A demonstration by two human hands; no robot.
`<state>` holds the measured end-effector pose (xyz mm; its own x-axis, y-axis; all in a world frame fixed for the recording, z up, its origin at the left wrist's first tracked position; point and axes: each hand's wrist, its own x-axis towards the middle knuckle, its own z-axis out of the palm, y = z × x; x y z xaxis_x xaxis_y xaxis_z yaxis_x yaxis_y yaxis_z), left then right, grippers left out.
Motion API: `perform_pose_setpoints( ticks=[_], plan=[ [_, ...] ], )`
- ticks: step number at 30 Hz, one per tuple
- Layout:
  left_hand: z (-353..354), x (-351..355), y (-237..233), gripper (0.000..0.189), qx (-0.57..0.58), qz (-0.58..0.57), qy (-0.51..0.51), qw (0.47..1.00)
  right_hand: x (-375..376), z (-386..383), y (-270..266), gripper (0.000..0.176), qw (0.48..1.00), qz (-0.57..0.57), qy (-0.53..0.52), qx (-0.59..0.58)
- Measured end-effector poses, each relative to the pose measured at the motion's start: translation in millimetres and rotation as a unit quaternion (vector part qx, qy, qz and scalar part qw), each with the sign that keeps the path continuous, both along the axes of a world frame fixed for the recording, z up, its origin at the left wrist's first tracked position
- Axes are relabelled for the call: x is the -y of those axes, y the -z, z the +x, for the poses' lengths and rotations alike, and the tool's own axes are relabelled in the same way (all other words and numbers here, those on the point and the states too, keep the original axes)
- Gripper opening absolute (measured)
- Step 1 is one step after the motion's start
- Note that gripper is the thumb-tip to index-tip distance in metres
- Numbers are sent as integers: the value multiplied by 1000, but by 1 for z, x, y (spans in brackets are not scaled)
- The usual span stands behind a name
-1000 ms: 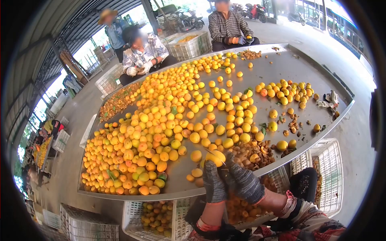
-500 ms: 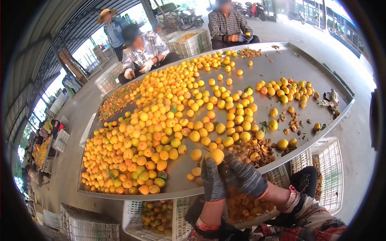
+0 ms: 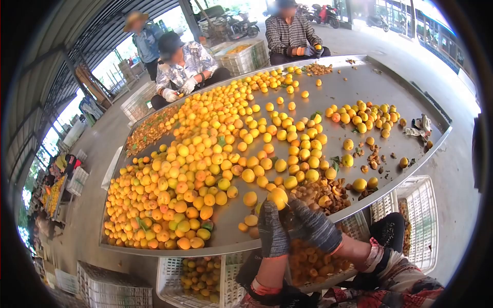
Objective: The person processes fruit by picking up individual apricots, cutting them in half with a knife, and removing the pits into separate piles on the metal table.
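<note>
A yellow apricot (image 3: 278, 198) is gripped at the fingertips of my left hand (image 3: 272, 231), which wears a grey knit glove. My right hand (image 3: 317, 227), gloved the same way, is closed close beside the apricot's right side. Whatever its fingertips hold is too small and blurred to make out. Both hands are over the near edge of a metal table (image 3: 359, 82). Loose apricots (image 3: 174, 190) are heaped on the table to the left. Just beyond my right hand lies a pile of brown pits and scraps (image 3: 336, 197).
White plastic crates stand below the near edge: one with apricots (image 3: 200, 277), another on the right (image 3: 423, 226). Orange fruit pieces (image 3: 313, 262) lie beneath my hands. Two seated people (image 3: 185, 66) (image 3: 292, 33) handle fruit across the table; another person (image 3: 146, 43) stands behind.
The apricot in my left hand has turned slightly, and a thin dark line beside it no longer shows. My hands stay nearly in place. The seated person at left has shifted head and hands.
</note>
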<state>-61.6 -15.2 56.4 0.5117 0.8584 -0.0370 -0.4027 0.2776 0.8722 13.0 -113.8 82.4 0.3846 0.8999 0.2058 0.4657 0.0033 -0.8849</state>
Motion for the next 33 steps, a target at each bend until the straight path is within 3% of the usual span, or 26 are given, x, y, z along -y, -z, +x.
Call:
perform_pose_setpoints(
  ticks=[2, 3, 5, 6, 8, 10, 12, 16, 18, 19, 21, 22, 24, 25, 27, 28, 29, 30, 31, 32, 33],
  plan=[
    [5, 0, 15, 34, 97, -145, 54, 983, -1, -5, 15, 54, 999, 30, 18, 30],
    [5, 0, 12, 34, 97, -145, 53, 983, -4, -6, 17, 54, 996, 61, 35, 58],
    [3, 1, -2, 37, -14, -24, 29, 999, 3, -2, 5, 51, 1000, 28, 10, -3],
    [-1, -1, -7, 37, -16, -25, 30, 999, 6, 0, -1, 48, 998, -3, -15, -63],
    [-7, -8, -16, 40, -76, 32, 89, 993, 0, 11, 6, 44, 994, 44, -38, -91],
    [-6, -7, -14, 41, -68, 50, 60, 995, -2, 14, 4, 42, 987, 87, -60, -121],
    [-5, -2, -13, 41, -60, 66, 30, 996, -2, 10, -4, 44, 989, -1, -46, -143],
    [1, 4, -6, 42, -17, 8, 16, 1000, -7, -4, 24, 45, 990, -17, 41, -135],
    [0, 3, -3, 43, -12, 7, 32, 999, -3, -4, 12, 42, 999, -11, 25, 19],
    [-2, 2, -3, 42, -39, 49, 14, 998, -1, -2, 10, 42, 999, -11, 28, 18],
    [-3, 0, -6, 40, -63, 92, -3, 994, 4, 7, 4, 42, 954, 38, -84, -285],
    [-4, 0, -11, 40, -49, 139, -20, 989, 6, 12, -1, 42, 954, 39, -84, -284],
    [-5, 0, -11, 39, -36, 184, -37, 982, 12, 22, -13, 41, 991, -56, -100, -73],
    [-7, -1, -8, 38, -50, 191, -33, 980, 13, 23, -21, 41, 990, -59, -100, -75],
    [-8, 0, -9, 38, -63, 200, -32, 977, 11, 24, -34, 41, 953, -67, -127, -265],
    [-7, 3, -14, 38, -55, 130, -22, 990, 7, 26, -21, 41, 954, -66, -127, -265],
    [-6, 5, -16, 38, -48, 59, -10, 997, 0, 27, 6, 42, 982, -16, -130, -136],
    [-3, 6, -9, 38, -49, 59, -8, 997, -1, 25, 22, 44, 991, 33, -129, -6],
    [2, 4, 2, 39, -9, -36, -2, 999, -1, 14, 22, 44, 991, 31, -129, -5],
    [6, 4, 9, 39, 33, -130, 3, 991, -4, 0, 16, 42, 996, 26, -33, 75],
    [8, 5, 7, 39, 36, -130, 1, 991, -6, -7, 13, 41, 986, 22, 62, 155]
  ],
)
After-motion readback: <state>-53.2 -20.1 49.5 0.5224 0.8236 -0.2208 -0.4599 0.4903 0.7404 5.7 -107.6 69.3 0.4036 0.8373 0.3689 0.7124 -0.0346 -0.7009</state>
